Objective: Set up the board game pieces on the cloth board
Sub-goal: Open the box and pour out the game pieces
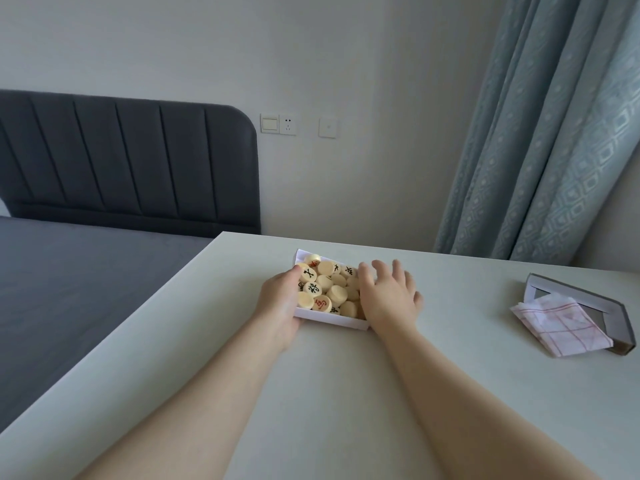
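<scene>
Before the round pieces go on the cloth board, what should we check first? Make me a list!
1. Cloth board spread flat: not ok, folded, lying on the box lid.
2. Pieces within reach: ok, heaped in the white tray.
3. Tray steadied: ok, left hand holds its side.
4. Right hand free: ok, open over the pieces.
5. All pieces present: cannot tell.

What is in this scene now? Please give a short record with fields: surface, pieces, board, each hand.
surface: white table
pieces: round xiangqi pieces piled in open white box
board: folded cloth board, red grid, lying on grey box lid, right side of table
left hand: gripping the box's left edge
right hand: open, fingers spread over the pieces
</scene>
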A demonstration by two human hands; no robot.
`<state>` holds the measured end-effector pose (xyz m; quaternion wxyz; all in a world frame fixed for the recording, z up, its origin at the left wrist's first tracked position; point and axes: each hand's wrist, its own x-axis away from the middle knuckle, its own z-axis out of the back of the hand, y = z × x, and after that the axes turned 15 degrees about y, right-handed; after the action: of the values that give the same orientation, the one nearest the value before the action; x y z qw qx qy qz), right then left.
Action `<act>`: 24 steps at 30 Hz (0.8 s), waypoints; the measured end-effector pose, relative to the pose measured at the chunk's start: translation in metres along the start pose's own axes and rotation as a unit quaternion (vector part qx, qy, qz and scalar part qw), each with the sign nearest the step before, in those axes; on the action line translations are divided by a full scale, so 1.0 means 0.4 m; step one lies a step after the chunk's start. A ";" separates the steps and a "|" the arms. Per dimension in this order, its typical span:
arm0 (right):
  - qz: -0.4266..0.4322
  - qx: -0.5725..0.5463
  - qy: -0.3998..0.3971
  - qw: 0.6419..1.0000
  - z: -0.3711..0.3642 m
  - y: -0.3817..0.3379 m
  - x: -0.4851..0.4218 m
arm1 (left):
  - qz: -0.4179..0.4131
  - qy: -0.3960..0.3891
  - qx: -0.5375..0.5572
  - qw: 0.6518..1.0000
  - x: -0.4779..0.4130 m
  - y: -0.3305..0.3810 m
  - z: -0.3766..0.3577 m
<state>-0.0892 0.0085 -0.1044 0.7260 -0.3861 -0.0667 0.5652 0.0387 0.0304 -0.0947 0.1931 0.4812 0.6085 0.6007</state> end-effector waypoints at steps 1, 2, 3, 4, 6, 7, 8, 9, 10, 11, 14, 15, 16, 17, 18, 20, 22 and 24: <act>0.012 0.011 -0.026 1.000 -0.002 0.002 -0.006 | 0.001 0.000 0.003 1.000 0.000 0.001 0.000; 0.026 0.014 -0.047 0.998 -0.006 0.001 -0.009 | 0.000 0.002 0.003 1.000 -0.001 0.002 0.001; 0.039 0.009 -0.062 0.997 -0.006 0.000 -0.006 | -0.003 0.004 0.001 1.000 -0.001 0.003 0.002; 0.047 -0.006 -0.069 0.997 -0.005 -0.001 -0.001 | -0.010 0.006 -0.002 1.000 -0.002 0.003 0.004; 0.037 -0.075 -0.065 0.994 0.003 -0.001 0.014 | -0.027 0.005 -0.011 1.000 0.000 0.008 0.007; 0.025 -0.117 -0.060 0.991 0.007 -0.001 0.022 | -0.040 0.007 -0.017 0.999 0.001 0.010 0.010; 0.016 -0.152 -0.051 0.987 0.008 -0.002 0.028 | -0.055 0.011 -0.024 0.998 0.001 0.012 0.012; 0.017 -0.173 -0.041 0.984 0.008 -0.005 0.033 | -0.070 0.015 -0.030 0.997 0.003 0.013 0.013; 0.026 -0.178 -0.032 0.983 0.008 -0.009 0.038 | -0.087 0.016 -0.035 0.995 0.005 0.014 0.014; 0.040 -0.174 -0.028 0.983 0.008 -0.016 0.044 | -0.103 0.015 -0.037 0.994 0.010 0.013 0.014; 0.069 -0.166 -0.049 0.982 0.000 -0.041 0.060 | -0.140 0.014 -0.014 0.990 0.029 0.008 0.009; 0.075 -0.170 -0.052 0.981 -0.006 -0.046 0.063 | -0.147 0.014 -0.001 0.989 0.035 0.007 0.005; 0.079 -0.171 -0.050 0.981 -0.012 -0.051 0.065 | -0.152 0.014 0.011 0.988 0.039 0.006 0.002; 0.081 -0.171 -0.041 0.981 -0.018 -0.054 0.068 | -0.158 0.014 0.019 0.987 0.042 0.005 0.000; 0.081 -0.173 -0.028 0.981 -0.024 -0.056 0.069 | -0.168 0.014 0.026 0.985 0.046 0.005 -0.002; 0.078 -0.200 0.000 0.977 -0.031 -0.062 0.076 | -0.205 0.012 0.031 0.978 0.053 0.006 -0.003; 0.063 -0.258 0.023 0.964 -0.032 -0.071 0.084 | -0.254 0.018 0.019 0.967 0.059 0.003 -0.002; 0.045 -0.299 0.031 0.953 -0.031 -0.078 0.090 | -0.290 0.036 0.006 0.956 0.063 -0.004 -0.002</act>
<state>-0.0459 0.0321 -0.1054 0.5528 -0.6050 -0.1927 0.5397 0.0259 0.0509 -0.0872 0.3343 0.2636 0.7317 0.5324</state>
